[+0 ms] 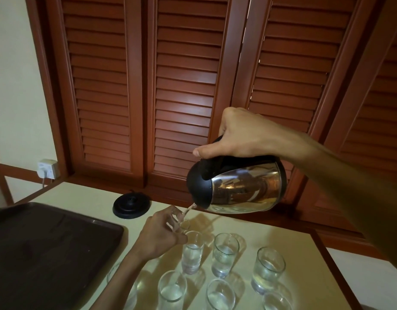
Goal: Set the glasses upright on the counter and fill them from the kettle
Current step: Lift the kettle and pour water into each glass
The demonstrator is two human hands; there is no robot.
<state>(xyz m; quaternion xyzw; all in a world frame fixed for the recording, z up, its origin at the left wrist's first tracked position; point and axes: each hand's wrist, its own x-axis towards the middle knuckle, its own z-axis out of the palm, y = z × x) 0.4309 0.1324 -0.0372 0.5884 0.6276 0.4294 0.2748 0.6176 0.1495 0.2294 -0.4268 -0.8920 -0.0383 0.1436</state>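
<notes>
**Spout over the held glass: the pour hangs on one short line**

Louvred wooden shutters (184,86) fill the background above a pale counter (300,253), with a wall socket (48,168) at the far left. Lowest on the left lies a dark tray (48,253), and behind its far corner sits the black kettle base (132,205), with nothing standing on it.

Next comes the left hand (158,239), its fingers curled round a small glass (182,222) at the back of the group, steadying it at the counter; whether its foot rests flat cannot be told. A thin stream of water (188,210) drops into it from the kettle (235,186), which the right hand (242,133) grips by the black handle from above, tilted with the spout down and to the left.

The relation that matters: the spout lies just above and right of the held glass, the kettle's long axis slanting down toward it. The left hand is nearer the glass; the right carries all the weight.

Further right and nearer the camera stand the other glasses, a middle glass (224,253) and a right-hand glass (268,269) among them, upright and holding water. This looks like one of the last fills.
</notes>
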